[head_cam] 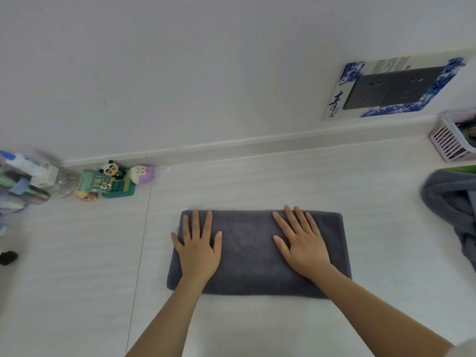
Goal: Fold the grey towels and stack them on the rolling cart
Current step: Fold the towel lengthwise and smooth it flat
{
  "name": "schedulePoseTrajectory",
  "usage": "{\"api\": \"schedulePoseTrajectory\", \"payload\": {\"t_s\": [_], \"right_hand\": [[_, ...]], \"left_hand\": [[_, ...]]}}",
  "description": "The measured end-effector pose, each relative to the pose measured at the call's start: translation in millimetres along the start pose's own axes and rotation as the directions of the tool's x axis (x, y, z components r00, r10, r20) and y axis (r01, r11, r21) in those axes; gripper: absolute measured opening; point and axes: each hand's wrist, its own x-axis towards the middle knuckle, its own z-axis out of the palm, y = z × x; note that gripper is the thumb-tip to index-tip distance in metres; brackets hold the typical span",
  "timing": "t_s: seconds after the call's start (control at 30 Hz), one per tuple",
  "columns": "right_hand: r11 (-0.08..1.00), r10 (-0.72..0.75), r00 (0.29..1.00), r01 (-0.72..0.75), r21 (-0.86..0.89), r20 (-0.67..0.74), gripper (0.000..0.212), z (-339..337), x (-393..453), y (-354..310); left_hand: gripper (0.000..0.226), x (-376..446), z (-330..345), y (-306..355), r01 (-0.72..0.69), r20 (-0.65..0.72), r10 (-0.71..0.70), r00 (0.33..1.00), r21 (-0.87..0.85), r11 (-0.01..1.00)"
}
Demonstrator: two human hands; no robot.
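Observation:
A dark grey towel (252, 256) lies folded into a flat rectangle on the white table (309, 181), in the middle of the view. My left hand (197, 249) lies flat on its left part with the fingers spread and straight. My right hand (300, 243) presses flat on its right part, fingers also straight. A pile of unfolded grey towels (453, 204) is bunched at the right edge of the view. No rolling cart is visible.
Small toy figures and a green box (110, 181) stand at the back left beside a clear bottle and stacked items (28, 176). A pink slatted basket (453, 140) sits at the back right. A blue-patterned framed panel (394, 88) is on the wall.

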Motion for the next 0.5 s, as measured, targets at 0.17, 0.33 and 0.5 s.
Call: {"api": "schedulePoseTrajectory", "payload": {"t_s": [0.17, 0.33, 0.5], "right_hand": [[0.978, 0.056, 0.991, -0.031, 0.209, -0.118, 0.066, -10, -1, -26], [0.427, 0.208, 0.978, -0.096, 0.899, 0.005, 0.05, -38, -30, -98], [0.084, 0.32, 0.925, -0.242, 0.967, 0.203, 0.044, -21, -32, -112]], "left_hand": [[0.076, -6, -26, -9, 0.296, 0.063, -0.294, 0.954, -0.368, 0.881], [0.087, -10, -46, -16, 0.508, 0.323, -0.413, 0.851, -0.701, 0.5], [0.054, -25, -69, -30, 0.589, 0.567, -0.191, 0.801, -0.689, 0.422]]}}
